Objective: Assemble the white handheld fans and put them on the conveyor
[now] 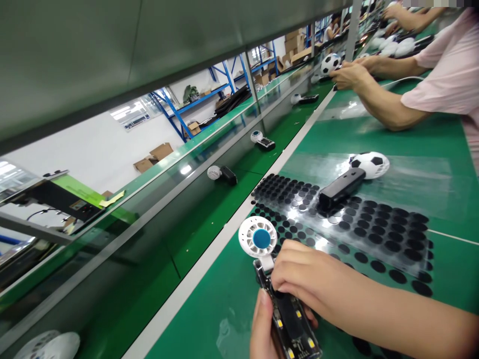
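My left hand (264, 329) grips from below a small hand-held fan (279, 299) with an open black body and a white round head with a blue centre (258, 237). My right hand (305, 274) comes in from the right, its fingers pressed onto the top of the fan's body just under the head. In front lies a clear sheet of black round pads (374, 229). A finished fan with a football-patterned head (355, 174) lies on that sheet.
A green conveyor belt (209, 209) on the left carries several fans, such as one (222, 174) and another (263, 141). A co-worker's arms (377, 94) reach over the green bench at the upper right, near a football fan (330, 63). A metal shelf hangs overhead.
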The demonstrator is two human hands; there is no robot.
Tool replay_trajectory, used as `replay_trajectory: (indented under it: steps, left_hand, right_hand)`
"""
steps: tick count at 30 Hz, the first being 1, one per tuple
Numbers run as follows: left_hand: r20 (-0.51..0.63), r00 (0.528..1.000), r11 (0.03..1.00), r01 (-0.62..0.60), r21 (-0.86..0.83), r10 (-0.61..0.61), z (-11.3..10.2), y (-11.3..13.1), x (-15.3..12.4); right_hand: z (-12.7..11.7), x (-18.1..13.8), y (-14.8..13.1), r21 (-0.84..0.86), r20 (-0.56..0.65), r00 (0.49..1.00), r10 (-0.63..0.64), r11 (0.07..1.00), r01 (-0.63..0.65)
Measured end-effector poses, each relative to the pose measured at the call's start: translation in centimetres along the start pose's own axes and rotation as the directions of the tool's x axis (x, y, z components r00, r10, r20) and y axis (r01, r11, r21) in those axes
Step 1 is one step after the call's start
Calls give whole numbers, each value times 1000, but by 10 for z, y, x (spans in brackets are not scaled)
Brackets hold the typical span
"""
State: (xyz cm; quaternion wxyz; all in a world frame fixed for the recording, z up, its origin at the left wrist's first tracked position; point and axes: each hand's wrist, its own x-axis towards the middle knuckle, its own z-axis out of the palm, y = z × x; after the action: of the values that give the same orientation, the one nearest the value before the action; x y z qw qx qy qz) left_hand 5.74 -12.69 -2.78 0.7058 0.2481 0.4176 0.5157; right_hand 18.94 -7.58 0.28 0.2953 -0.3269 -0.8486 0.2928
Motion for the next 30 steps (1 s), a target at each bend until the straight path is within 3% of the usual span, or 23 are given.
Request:
replay_trajectory:
  steps: [5,12,17,21,24,25,27,28,30]
  left_hand:
    - [-7,1000,1000,-19,15,19,-2,-3,-2]
    - [-29,998,997,-61,39,62,-9,-9,4]
    - [-43,996,996,-79,48,81,-14,-10,10]
    - [-39,998,998,-54,39,56,-11,-11,4]
    - [-30,999,999,-30,20,31,-8,-12,0]
    - [-26,999,1000,-23,12,23,-8,-12,0]
    - [-18,1000,1000,-8,-4,8,-9,-13,0]
    - [-13,1000,1000,5,-17,-5,-10,-13,1]
    - [-1,999,998,36,-58,-37,-13,-15,3]
  right_hand:
    - [-1,-1,-1,-75,-7,995,-103,992,103]
    - [16,-9,2,-146,-73,985,-155,979,143]
    - [19,-10,2,-125,-112,972,-208,973,194]
    - [14,-11,-6,-117,-114,977,-180,979,166]
    - [11,-15,-6,-9,-111,981,-156,988,156]
    - [10,-18,-5,65,-129,984,-123,989,132]
    - [10,-22,0,271,-181,981,73,962,-21]
    - [11,-24,3,403,-178,960,215,906,-128]
    - [13,-26,6,652,-60,900,433,699,-293]
